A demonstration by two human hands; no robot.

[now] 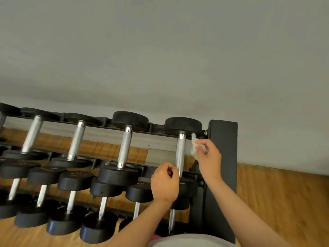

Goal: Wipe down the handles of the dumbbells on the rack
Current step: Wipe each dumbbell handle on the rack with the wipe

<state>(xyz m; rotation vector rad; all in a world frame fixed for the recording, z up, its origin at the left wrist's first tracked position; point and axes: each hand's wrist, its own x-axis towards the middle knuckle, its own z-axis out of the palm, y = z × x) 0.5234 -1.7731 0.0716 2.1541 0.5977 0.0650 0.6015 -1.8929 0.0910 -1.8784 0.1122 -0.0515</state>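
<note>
The dumbbell [181, 150] I'm working on is the rightmost one on the top tier of the black rack [154, 126], just beside the rack's end post [224, 154]. Its long axis runs away from me toward the grey wall [160, 50], nearly straight up the picture with a slight lean. The far head [182, 124] sits on the back rail and the near head [187, 186] on the front rail.

Its handle [181, 154] is a bright chrome bar. The middle is matte and knurled, with a smooth polished collar at each end, and both heads are round, black and dull.

My right grip [209, 157] is just right of the handle, up near the far head. It pinches a crumpled white wipe [194, 145] between thumb and fingertips. The wipe hangs beside the bar, and I can't tell whether it touches the chrome.

My left grip [165, 182] is curled at the handle's near end, fingertips against the left side of the bar just above the near head. Whether it actually clamps the bar or only touches it, I cannot tell from here.

More dumbbells of the same look line the tier to the left, the nearest handle [124, 147] lying parallel to mine. Two lower tiers hold more dumbbells with thinner bars. The rack stands on a wood floor [284, 202].
</note>
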